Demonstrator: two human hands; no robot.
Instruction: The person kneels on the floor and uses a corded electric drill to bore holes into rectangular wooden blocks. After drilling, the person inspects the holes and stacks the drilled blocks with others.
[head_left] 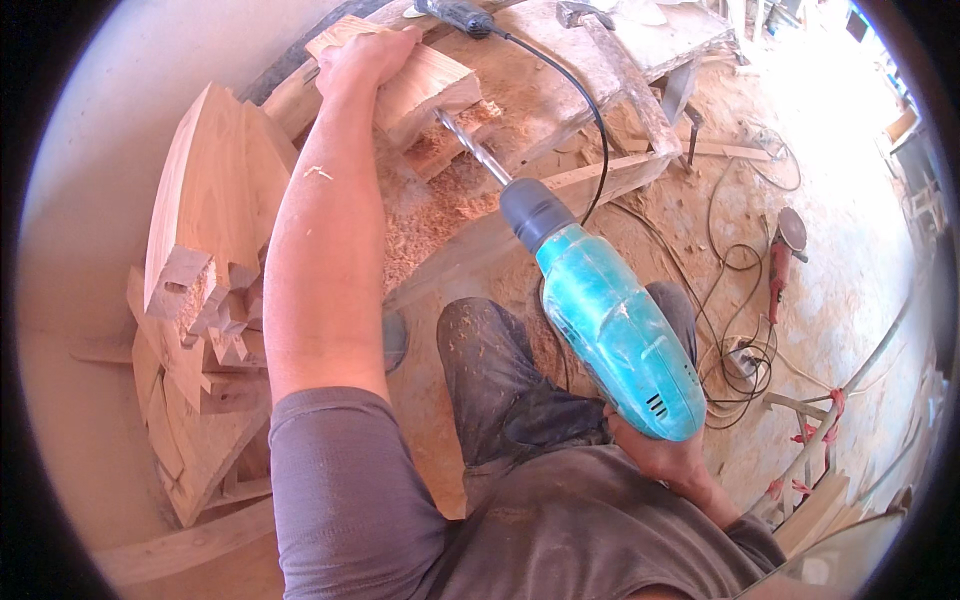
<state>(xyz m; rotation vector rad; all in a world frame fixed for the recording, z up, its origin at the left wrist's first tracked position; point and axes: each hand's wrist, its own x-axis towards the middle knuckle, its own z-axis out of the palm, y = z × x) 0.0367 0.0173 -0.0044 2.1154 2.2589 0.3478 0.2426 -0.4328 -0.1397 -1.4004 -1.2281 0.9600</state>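
Note:
A pale wooden block (425, 88) lies on the sawdust-covered workbench. My left hand (368, 58) is closed over its far part, with the arm stretched across the left side. My right hand (660, 452) grips a teal power drill (625, 330) from below at its rear, close to my body; the drill's body hides most of those fingers. From the dark chuck (533, 210) a long drill bit (473, 147) points up and left to the block's near end. Its tip meets or nearly meets the wood; I cannot tell how deep it sits.
Cut wooden pieces (205, 200) are stacked at the left by the wall. Another corded tool (455, 14) and a hammer (610, 50) lie on the bench. A red angle grinder (785, 255) rests on the floor at the right among tangled cables (735, 365).

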